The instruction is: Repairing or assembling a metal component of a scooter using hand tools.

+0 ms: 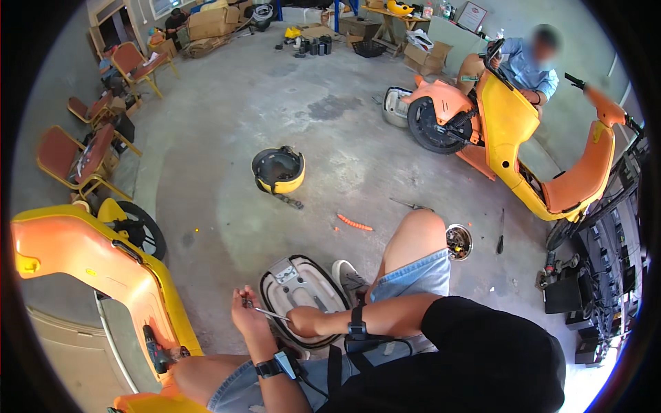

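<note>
A tool with a slim metal shaft (272,314) spans the gap between my hands. My right hand (308,321) is closed around one end, so its handle is hidden and I cannot tell its exact kind. At the other end, my left hand (249,320) has its fingers closed around a small dark metal piece (248,302) at the shaft's tip. Below my hands, an upturned scooter seat (303,286) lies on the floor, its pale underside facing up inside a black rim. A metal bracket (282,271) sits at its far end.
Yellow-orange scooters stand at left (103,241) and right (513,124); a person (533,65) crouches behind the right one. A cordless drill (155,350) rests on the left scooter. A yellow helmet (292,180), an orange coiled piece (354,222) and a bowl of small parts (469,232) lie around.
</note>
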The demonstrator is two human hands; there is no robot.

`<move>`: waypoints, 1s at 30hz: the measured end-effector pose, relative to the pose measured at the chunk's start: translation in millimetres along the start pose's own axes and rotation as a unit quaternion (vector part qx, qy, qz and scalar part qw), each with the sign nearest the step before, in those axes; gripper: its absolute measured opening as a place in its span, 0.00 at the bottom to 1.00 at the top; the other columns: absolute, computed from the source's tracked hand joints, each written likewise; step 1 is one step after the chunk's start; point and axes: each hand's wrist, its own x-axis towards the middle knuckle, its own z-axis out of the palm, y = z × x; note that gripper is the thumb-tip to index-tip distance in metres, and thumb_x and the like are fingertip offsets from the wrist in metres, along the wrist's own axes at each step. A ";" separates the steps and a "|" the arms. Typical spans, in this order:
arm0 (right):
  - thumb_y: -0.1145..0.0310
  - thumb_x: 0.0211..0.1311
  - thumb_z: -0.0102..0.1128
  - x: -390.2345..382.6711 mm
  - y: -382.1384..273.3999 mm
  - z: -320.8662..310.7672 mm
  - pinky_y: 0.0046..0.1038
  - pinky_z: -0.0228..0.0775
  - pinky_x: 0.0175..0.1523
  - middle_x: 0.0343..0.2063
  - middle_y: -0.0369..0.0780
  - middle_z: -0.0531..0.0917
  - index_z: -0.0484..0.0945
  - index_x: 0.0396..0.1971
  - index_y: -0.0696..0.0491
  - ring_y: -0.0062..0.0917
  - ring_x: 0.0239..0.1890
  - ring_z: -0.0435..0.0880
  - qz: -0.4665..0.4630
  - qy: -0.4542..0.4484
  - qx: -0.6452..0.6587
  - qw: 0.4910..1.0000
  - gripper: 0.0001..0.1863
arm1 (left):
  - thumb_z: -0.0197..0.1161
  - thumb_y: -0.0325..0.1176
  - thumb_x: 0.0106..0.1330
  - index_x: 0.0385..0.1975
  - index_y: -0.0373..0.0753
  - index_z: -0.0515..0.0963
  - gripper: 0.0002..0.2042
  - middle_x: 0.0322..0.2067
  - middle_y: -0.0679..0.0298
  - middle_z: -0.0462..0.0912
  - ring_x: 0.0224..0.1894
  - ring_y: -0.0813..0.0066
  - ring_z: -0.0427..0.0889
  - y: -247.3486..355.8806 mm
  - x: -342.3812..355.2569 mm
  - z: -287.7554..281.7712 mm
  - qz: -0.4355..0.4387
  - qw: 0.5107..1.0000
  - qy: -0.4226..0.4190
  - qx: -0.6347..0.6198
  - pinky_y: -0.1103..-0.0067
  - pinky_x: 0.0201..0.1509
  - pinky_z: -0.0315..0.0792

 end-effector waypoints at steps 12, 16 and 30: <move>0.65 0.53 0.50 15.1 8.8 9.3 0.47 0.70 0.39 0.24 0.56 0.80 0.79 0.22 0.61 0.51 0.32 0.80 0.013 -0.056 -0.031 0.998 0.15 | 0.43 0.18 0.52 0.52 0.26 0.63 0.23 0.29 0.63 0.71 0.34 0.70 0.75 2.7 -4.8 -2.0 -0.017 1.000 0.003 -0.021 0.82 0.37 0.73; 0.64 0.54 0.49 13.8 -10.4 -7.3 0.46 0.70 0.38 0.23 0.55 0.80 0.79 0.21 0.61 0.50 0.31 0.80 0.048 -0.073 0.009 0.996 0.15 | 0.46 0.23 0.54 0.44 0.32 0.69 0.16 0.28 0.64 0.72 0.31 0.71 0.74 -6.1 -4.5 -13.8 -0.049 0.998 0.035 0.004 0.79 0.35 0.71; 0.68 0.47 0.52 36.6 -28.4 -25.0 0.46 0.72 0.38 0.23 0.58 0.79 0.80 0.22 0.63 0.50 0.31 0.81 -0.002 -0.038 -0.017 0.999 0.13 | 0.51 0.37 0.62 0.35 0.37 0.72 0.10 0.21 0.66 0.69 0.22 0.72 0.69 -25.0 21.4 -6.3 -0.052 0.996 0.000 0.069 0.77 0.25 0.64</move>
